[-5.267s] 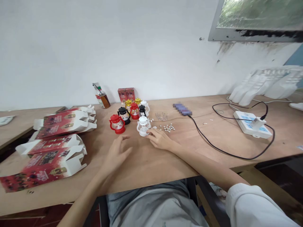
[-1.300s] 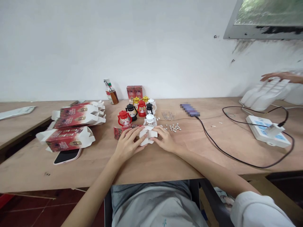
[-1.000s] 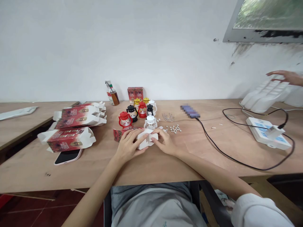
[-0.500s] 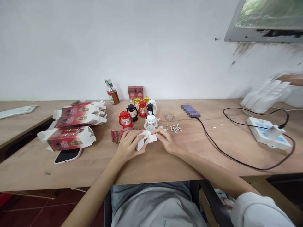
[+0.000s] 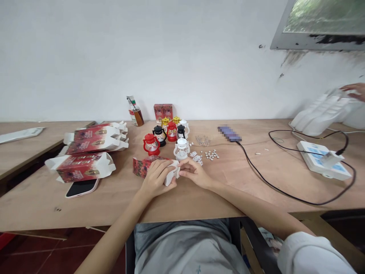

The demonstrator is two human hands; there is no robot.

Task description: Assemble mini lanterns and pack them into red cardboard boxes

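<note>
A small red printed carton [image 5: 142,166] lies on its side at the middle of the table, its white end facing right. My left hand [image 5: 156,177] is wrapped over its body and grips it. With thumb and forefinger together, my right hand [image 5: 194,173] pinches the white flap at that end. Just behind stand a white mini lantern [image 5: 181,149] and a red mini lantern [image 5: 151,144]. Farther back are black lanterns [image 5: 159,135], another red lantern [image 5: 171,131] and gold lanterns [image 5: 165,122].
Flattened or open cartons [image 5: 88,167] lie at left, partly over a phone [image 5: 82,188]. Button cells [image 5: 211,154], white tabs [image 5: 196,156] and small metal pieces [image 5: 203,140] sit right of the lanterns. A cable [image 5: 265,185] runs to a power strip [image 5: 323,160]. Another person's hand [image 5: 355,90] touches white objects.
The carton's white end flaps have folded inward and now look nearly closed. My right hand has moved slightly left and down with the flap. The other person's hand has shifted on the white objects.
</note>
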